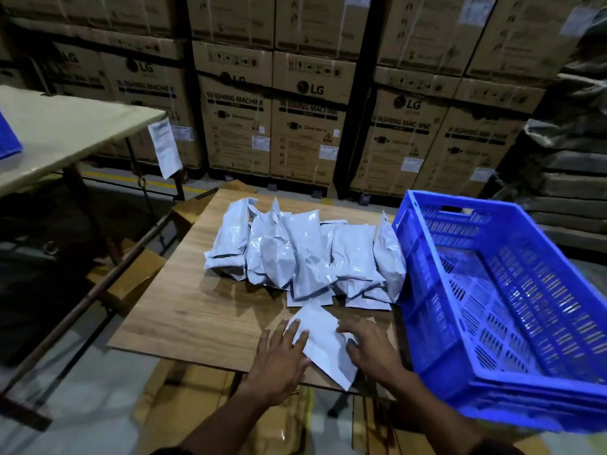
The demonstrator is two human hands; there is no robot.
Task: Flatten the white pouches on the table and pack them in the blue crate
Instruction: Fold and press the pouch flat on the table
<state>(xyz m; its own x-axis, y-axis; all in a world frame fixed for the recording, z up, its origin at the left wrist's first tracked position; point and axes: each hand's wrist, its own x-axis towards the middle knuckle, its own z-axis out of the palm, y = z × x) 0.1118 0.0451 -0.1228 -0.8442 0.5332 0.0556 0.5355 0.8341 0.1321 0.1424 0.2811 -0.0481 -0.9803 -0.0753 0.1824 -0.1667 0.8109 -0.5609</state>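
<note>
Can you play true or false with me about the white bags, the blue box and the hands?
1. Both hands press on one white pouch near the table's front edge. True: the left hand and right hand lie on it.
2. The blue crate is full of pouches. False: no pouch shows inside it.
3. A pile of white pouches lies behind the flat one. True.
4. The crate sits left of the pile. False: it sits on the right.
5. The cardboard boxes behind say LG washing machine. True.
</note>
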